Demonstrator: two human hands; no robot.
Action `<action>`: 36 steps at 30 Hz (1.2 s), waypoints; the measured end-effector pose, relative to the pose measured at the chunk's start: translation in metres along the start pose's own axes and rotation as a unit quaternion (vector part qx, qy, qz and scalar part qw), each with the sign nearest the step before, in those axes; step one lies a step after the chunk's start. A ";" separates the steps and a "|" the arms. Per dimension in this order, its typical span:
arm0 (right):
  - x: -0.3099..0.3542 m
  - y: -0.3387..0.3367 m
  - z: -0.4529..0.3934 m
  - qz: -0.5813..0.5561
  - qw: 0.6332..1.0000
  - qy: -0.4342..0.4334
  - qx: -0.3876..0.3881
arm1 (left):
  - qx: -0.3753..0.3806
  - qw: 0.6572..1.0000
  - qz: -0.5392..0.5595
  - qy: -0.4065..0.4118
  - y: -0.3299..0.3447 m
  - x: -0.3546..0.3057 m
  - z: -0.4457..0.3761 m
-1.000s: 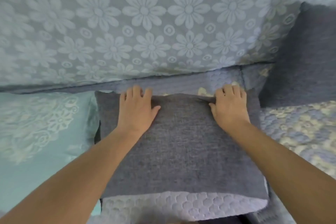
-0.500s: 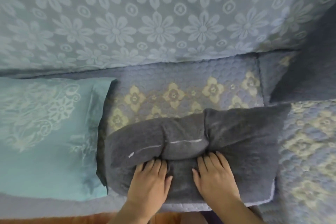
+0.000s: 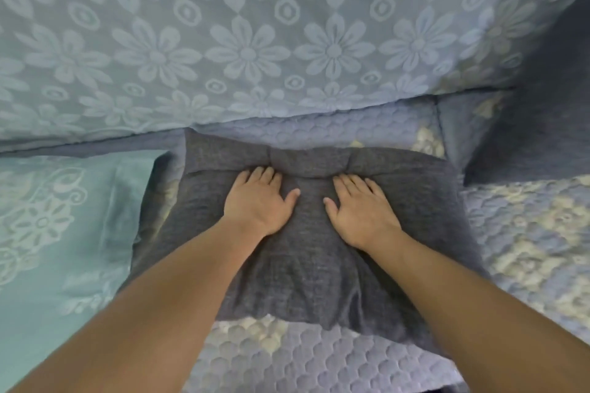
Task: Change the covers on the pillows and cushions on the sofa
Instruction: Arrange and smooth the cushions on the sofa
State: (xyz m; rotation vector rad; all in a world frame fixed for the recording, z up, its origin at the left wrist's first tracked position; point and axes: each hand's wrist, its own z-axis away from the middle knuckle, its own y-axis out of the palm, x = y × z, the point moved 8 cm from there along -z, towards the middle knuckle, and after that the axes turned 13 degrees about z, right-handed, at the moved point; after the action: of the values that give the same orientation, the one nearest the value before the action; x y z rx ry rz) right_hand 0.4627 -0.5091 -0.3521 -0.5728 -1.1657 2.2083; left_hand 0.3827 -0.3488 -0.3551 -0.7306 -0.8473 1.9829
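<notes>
Grey cushion (image 3: 303,252): on sofa seat (image 3: 319,357), near backrest (image 3: 255,41). Left hand (image 3: 257,201), right hand (image 3: 360,209): flat, fingers spread, pressing. Cover apparently fitted; teal pillow (image 3: 57,233) seemingly pending.

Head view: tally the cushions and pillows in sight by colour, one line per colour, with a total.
Dark grey cushions: 2, one flat on the seat with the left hand and right hand pressing on it, another at the right edge.
Teal pillow: 1, lying left of the pressed cushion.
Total: 3
</notes>
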 end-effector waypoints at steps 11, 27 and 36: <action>0.009 0.002 0.164 -0.004 0.995 0.055 -0.078 | -0.015 1.000 -0.012 -0.017 0.035 0.001 0.163; -0.120 0.041 0.096 -0.199 0.926 0.318 0.042 | 0.028 0.993 0.077 -0.087 -0.006 -0.054 0.023; -0.125 0.041 0.176 -0.482 0.752 0.448 0.043 | -0.182 0.744 0.471 -0.437 0.028 0.121 0.215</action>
State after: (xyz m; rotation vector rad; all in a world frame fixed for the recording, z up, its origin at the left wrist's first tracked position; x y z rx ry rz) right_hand 0.4380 -0.7160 -0.2808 -0.6588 -0.5703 0.8655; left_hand 0.1518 -0.3192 -0.2692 -0.4065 -1.6787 3.2398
